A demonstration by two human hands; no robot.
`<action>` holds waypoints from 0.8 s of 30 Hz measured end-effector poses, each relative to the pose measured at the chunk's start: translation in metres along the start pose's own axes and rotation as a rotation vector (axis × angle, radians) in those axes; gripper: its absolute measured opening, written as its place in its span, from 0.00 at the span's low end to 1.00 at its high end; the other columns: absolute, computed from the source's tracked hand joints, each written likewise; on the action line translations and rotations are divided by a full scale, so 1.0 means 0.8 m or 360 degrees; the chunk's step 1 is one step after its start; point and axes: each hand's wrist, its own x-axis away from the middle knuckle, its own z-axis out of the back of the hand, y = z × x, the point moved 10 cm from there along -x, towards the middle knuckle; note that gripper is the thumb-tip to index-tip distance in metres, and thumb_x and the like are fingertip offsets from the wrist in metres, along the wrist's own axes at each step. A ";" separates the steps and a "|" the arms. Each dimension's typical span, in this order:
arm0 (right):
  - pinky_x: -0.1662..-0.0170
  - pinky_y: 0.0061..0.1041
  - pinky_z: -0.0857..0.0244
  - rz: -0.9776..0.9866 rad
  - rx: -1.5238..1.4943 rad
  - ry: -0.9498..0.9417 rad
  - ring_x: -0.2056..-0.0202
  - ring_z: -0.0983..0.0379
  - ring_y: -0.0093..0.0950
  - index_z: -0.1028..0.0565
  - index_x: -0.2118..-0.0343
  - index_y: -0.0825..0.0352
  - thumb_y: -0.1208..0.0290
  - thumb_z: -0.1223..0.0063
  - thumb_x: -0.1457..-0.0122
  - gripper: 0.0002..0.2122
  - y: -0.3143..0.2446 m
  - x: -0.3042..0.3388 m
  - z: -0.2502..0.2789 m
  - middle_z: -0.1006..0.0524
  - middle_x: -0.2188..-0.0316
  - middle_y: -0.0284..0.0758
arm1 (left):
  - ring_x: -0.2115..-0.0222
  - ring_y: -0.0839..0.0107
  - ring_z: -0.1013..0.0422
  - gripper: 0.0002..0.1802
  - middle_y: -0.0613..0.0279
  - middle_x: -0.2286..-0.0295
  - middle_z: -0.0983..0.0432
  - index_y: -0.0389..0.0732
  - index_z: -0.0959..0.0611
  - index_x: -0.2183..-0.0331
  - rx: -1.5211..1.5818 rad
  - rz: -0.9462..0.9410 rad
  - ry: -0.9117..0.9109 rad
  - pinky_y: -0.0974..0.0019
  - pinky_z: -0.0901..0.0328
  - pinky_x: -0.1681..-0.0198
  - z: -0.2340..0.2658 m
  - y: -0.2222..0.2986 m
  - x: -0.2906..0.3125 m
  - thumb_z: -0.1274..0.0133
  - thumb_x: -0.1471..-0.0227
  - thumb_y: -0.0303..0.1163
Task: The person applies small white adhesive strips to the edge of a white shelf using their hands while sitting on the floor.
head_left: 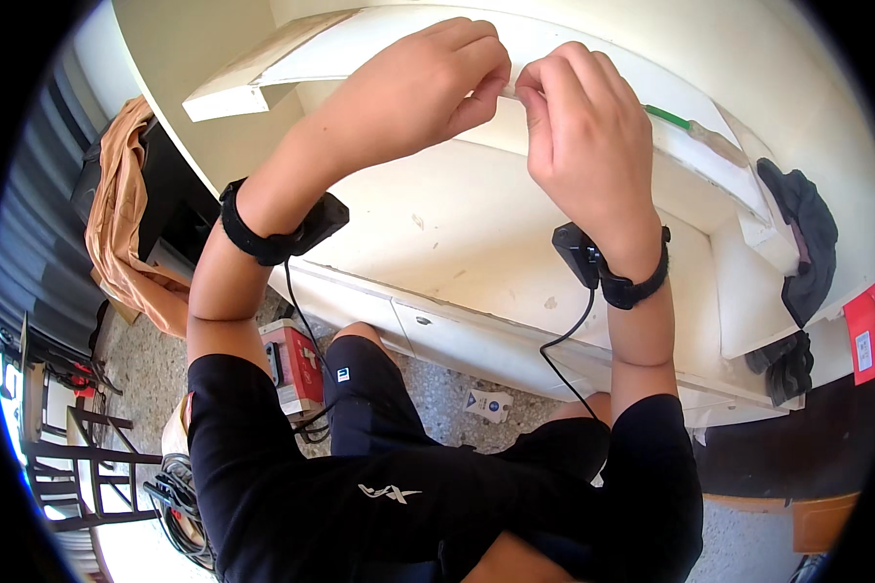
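Observation:
My left hand [437,83] and my right hand [593,126] are raised side by side over the white shelf board [311,51] at the far side. The fingers of both are curled into a pinch, with the fingertips facing each other and a narrow gap between the hands. Whatever lies between the fingertips is too small or hidden to name. Right of my right hand, a slim tool with a green shaft and a pale end [695,131] rests on the board. Below the hands spreads the cabinet's cream inner surface [486,223], with scuffs and stains.
Dark cloth [807,233] hangs over the board's right end, above a dark bunched item [789,371] and a red packet [863,335]. A brown cloth [117,194] drapes at left. On the floor are a red-and-grey case [297,364], a white tag [486,404] and coiled cable [180,505].

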 end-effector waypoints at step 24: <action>0.67 0.32 0.31 -0.0041 -0.0357 0.0039 0.69 0.28 0.34 0.22 0.76 0.66 0.81 0.35 0.50 0.06 0.004 -0.005 0.018 0.26 0.74 0.32 | 0.72 0.52 0.27 0.05 0.55 0.74 0.26 0.38 0.21 0.73 0.0392 0.0412 0.0164 0.56 0.32 0.69 0.006 0.037 0.071 0.39 0.52 0.24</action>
